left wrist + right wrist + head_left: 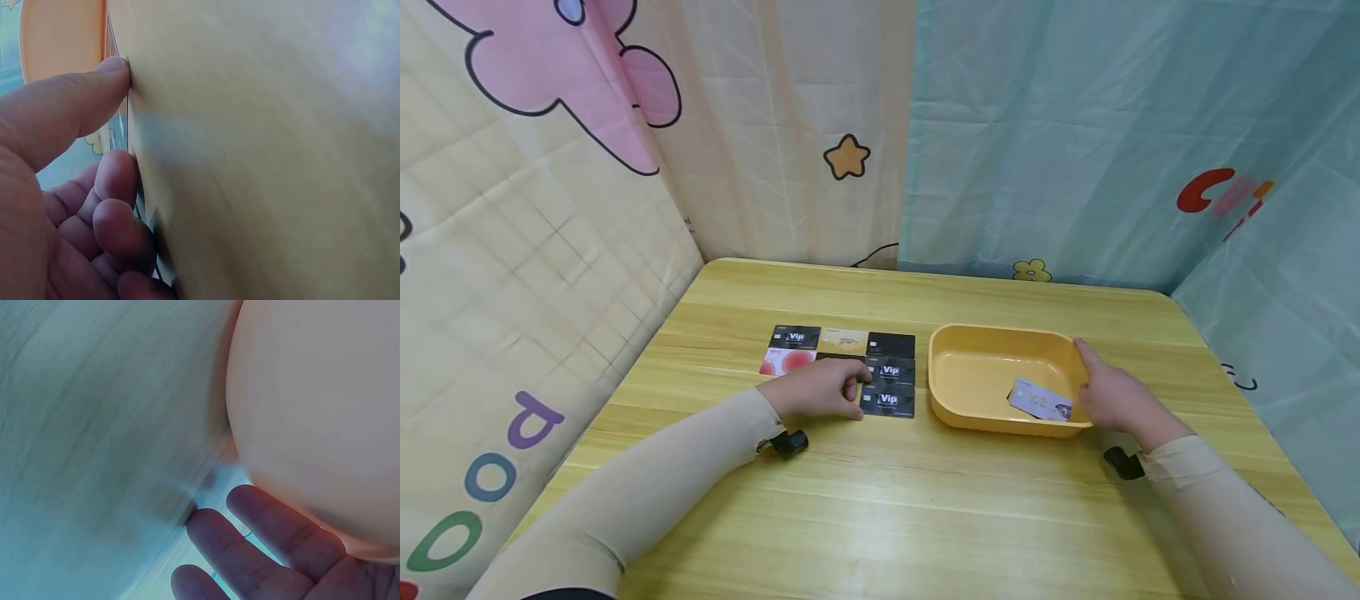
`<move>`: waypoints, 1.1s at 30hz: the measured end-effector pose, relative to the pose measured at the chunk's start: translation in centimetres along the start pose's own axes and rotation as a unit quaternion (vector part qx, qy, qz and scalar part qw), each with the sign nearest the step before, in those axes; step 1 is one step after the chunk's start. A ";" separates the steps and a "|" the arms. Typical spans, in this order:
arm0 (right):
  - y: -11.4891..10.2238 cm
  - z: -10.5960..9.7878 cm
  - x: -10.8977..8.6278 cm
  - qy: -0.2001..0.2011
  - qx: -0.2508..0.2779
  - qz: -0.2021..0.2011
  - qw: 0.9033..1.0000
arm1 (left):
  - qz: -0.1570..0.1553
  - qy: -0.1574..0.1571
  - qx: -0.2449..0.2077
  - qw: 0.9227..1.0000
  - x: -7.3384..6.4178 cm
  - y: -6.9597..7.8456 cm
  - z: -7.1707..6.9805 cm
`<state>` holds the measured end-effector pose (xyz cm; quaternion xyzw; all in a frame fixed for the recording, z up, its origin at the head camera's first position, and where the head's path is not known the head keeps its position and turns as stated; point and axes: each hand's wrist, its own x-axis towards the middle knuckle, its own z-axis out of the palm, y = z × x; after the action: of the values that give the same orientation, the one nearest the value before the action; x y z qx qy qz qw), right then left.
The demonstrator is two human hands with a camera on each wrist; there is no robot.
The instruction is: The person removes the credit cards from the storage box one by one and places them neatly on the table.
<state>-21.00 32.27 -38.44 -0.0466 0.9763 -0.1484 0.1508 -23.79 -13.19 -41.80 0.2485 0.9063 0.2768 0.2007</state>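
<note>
Here's my left hand (820,390), right down at the cards! Thumb at the near left corner of the nearest black Vip card (891,401), bent fingers touching the left side of the middle black Vip card (897,372), and whether I'm pinching one or merely pressing, I cannot tell. Across to the right hand (1122,400): it has hold of the yellow basket (977,332) by its right end, one digit up at the far right corner of the rim, other fingers stretched along the outer wall.

Out around my left fingers, the cards lie flat in neat rows, edges together or nearly so. Far row, left to right: a black Vip card (794,337), a gold card (844,341), a plain-looking black card (891,344). Next row: a pink-and-red card (786,362), then a dark card (839,356) mostly hidden by my hand, then that middle Vip. The nearest Vip sits just below it, closing the right-hand column.

The basket stands just right of that column, and inside it, toward my right hand, a silvery card (1040,400) lies tilted, a dark edge peeking out beside it. Everything rests on the wood-grain table (917,517), and beyond its far edge hang printed curtains (1045,125), pale cream and blue.
</note>
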 end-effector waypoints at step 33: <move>-0.1 0.1 0.0 -0.002 0.009 0.009 1.000 | 0.018 -0.015 0.028 0.999 0.0 0.0 0.0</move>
<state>-20.96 32.15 -38.54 -0.0365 0.9750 -0.1553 0.1545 -23.77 -13.21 -41.84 0.2743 0.9059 0.2512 0.2023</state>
